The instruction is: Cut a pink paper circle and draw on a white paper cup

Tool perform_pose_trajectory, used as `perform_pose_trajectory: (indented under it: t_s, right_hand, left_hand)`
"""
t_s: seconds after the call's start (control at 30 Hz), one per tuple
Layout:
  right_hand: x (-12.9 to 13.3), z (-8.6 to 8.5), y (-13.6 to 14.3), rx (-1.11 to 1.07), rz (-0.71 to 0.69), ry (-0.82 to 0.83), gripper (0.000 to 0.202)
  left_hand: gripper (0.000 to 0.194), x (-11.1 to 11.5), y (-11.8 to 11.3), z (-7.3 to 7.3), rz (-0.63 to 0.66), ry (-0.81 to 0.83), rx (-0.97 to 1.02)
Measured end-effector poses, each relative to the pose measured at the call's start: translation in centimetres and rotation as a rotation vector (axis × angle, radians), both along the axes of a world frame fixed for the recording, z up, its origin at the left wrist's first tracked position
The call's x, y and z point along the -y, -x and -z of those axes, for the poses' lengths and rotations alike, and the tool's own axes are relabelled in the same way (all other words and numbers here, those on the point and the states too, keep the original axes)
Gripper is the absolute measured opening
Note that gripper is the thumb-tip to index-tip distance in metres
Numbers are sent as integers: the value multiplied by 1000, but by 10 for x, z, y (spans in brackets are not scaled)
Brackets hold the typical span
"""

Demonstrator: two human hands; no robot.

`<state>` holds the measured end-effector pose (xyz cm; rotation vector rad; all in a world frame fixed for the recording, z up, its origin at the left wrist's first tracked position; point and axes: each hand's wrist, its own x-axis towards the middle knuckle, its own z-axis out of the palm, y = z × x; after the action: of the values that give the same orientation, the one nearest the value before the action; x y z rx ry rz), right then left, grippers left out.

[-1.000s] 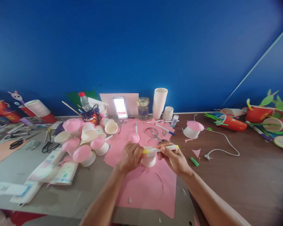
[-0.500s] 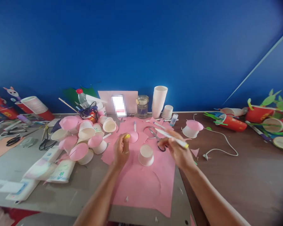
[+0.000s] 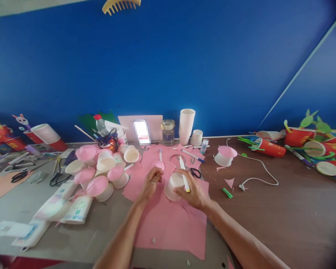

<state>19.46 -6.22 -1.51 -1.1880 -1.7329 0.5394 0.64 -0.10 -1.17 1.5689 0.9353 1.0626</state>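
My right hand holds a white marker between its fingers, yellow tip toward me, and also rests on an upside-down white paper cup. The cup sits slightly tilted on a large pink paper sheet. Just left of the cup, my left hand has its fingers curled; the yellow marker cap it pulled off is hidden inside them. Scissors lie just beyond the cup.
A heap of white cups with pink paper tops lies to the left. At the back stand a stack of white cups and a glass jar. A pink-topped cup, white cable, green piece and red cups are on the right.
My left hand pulled the yellow cap off the marker and drew away. My right hand swung the marker out, then came back onto the cup.
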Motion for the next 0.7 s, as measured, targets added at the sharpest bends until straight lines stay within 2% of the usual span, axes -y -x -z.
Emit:
perform_pose_trajectory:
  t_s: [0.07,0.17,0.3,0.43,0.5,0.63,0.7]
  right_hand:
    - [0,-4,-4,-111,14,18,46]
    - [-1,-9,-6,-243,21,23,49]
    - [-2,-9,-1,-252,-23,-10,46]
    - [-4,-3,2,-194,-10,-19,47]
    - [-5,-2,2,-235,41,-31,51]
    - [-6,-7,1,-539,131,-72,35]
    - [-4,-13,1,-687,142,-49,27]
  left_hand:
    - [19,2,0,0,109,61,-9]
    - [44,8,-3,-3,303,112,17]
    - [72,18,-13,-6,468,164,41]
    - [82,21,-20,-4,434,239,42]
    - [79,21,-20,-5,416,291,55]
    - [59,21,-19,-13,399,322,106]
    - [56,21,-18,-17,375,362,146]
